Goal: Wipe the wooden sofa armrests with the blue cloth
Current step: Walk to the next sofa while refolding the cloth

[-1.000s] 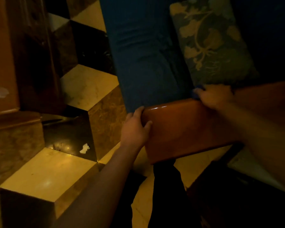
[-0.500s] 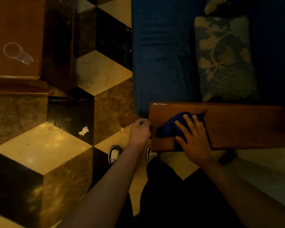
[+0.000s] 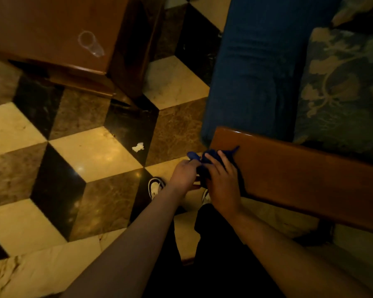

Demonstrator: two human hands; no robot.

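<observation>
The polished wooden armrest [image 3: 306, 168] runs from the centre to the right edge, beside the blue sofa seat [image 3: 252, 69]. The dark blue cloth [image 3: 211, 157] is bunched over the armrest's front end. My right hand [image 3: 222, 181] lies on the cloth, fingers spread over it and pressing it against the wood. My left hand [image 3: 184, 174] is just left of the armrest's end and pinches a corner of the same cloth. Much of the cloth is hidden under both hands.
A patterned cushion [image 3: 342, 87] lies on the sofa behind the armrest. A wooden table [image 3: 52, 29] with a clear plastic cup [image 3: 91, 44] on it stands at upper left. A white paper scrap [image 3: 138, 147] lies on the chequered marble floor. My shoes [image 3: 156, 187] show below my hands.
My right hand slid the cloth leftward to the armrest's front end. My left hand, which was resting on that end, now grips the cloth. The view has tilted left.
</observation>
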